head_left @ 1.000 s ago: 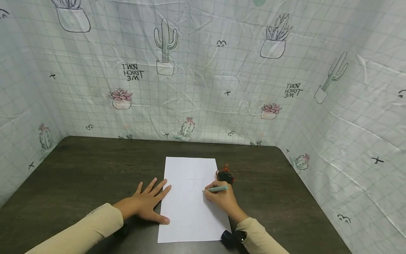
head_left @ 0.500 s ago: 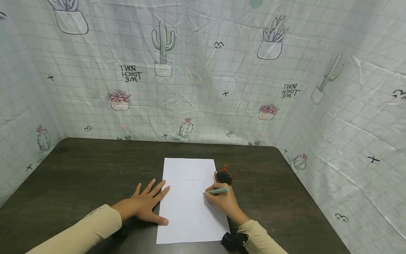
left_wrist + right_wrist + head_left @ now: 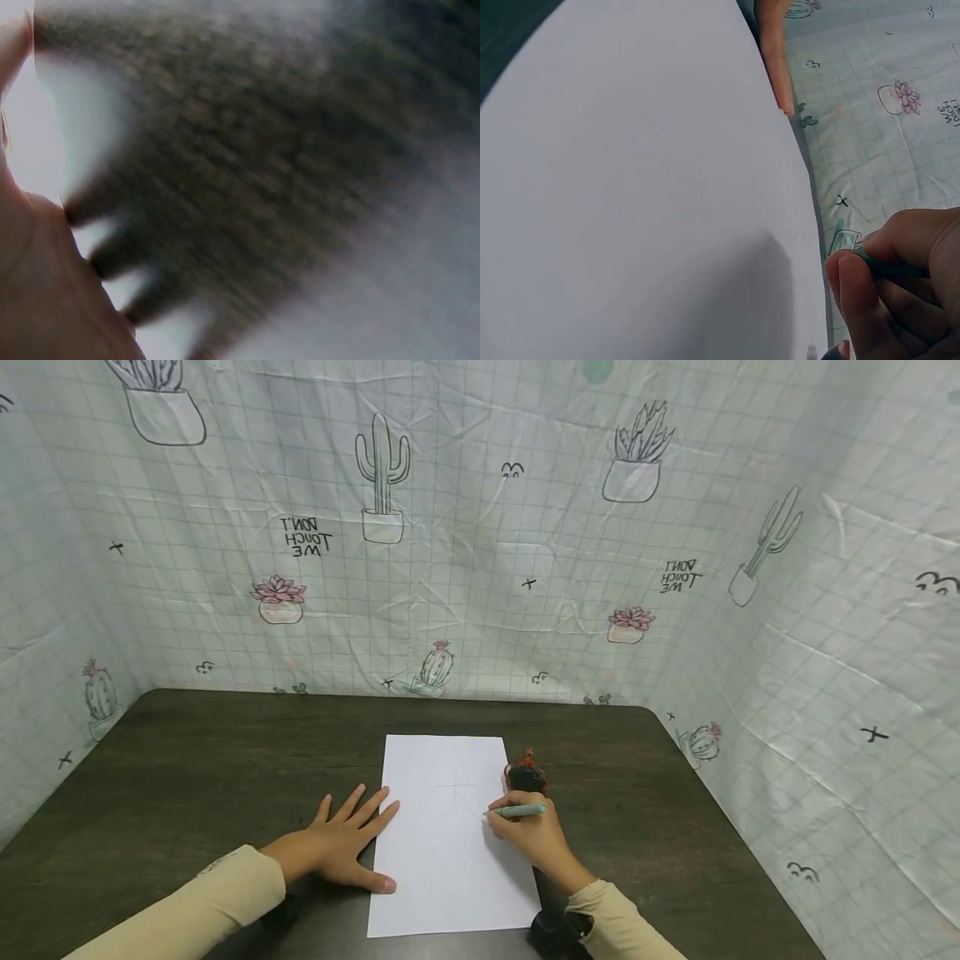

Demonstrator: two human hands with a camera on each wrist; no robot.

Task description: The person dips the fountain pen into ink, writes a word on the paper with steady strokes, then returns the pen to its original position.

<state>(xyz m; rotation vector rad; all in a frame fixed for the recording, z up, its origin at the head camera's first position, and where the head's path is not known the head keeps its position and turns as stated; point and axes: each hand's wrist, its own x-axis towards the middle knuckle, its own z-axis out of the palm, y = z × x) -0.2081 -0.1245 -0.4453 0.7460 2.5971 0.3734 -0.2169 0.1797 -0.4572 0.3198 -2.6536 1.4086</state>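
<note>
**Pen barely creeping across the sheet, left hand pinning it down**

Comparing with the head views from a second and half a second back, not much has shifted. My right hand (image 3: 534, 837) has slid a touch toward 3 o'clock along the white rectangular paper sheet (image 3: 450, 852), and the pale green plastic pen (image 3: 517, 811) has gone with it. The faint cross-like pencil-thin marks (image 3: 457, 793) at the sheet's middle look the same as before, so I'd guess I'm in the middle of a stroke or just ending one, with most of the drawing not done yet.

The right hand's fingers are curled tight around the pen barrel, thumb and forefinger pinching it; the right wrist view shows that pinch (image 3: 889, 289) close up. The left hand (image 3: 341, 847) lies flat with its fingers spread and straight. It's mostly on the dark wood-grain table (image 3: 187, 760), and the fingertips and thumb touch the sheet's 9 o'clock edge. It hasn't moved. The left wrist view is too blurred to add anything.

The pen's long axis runs nearly level in the head view, with the tip pointing to 9 o'clock and touching the paper right of centre, and the back end toward 3 o'clock. A small dark object with a reddish top (image 3: 527, 774) sits just beside the sheet at 12 o'clock from my knuckles.
</note>
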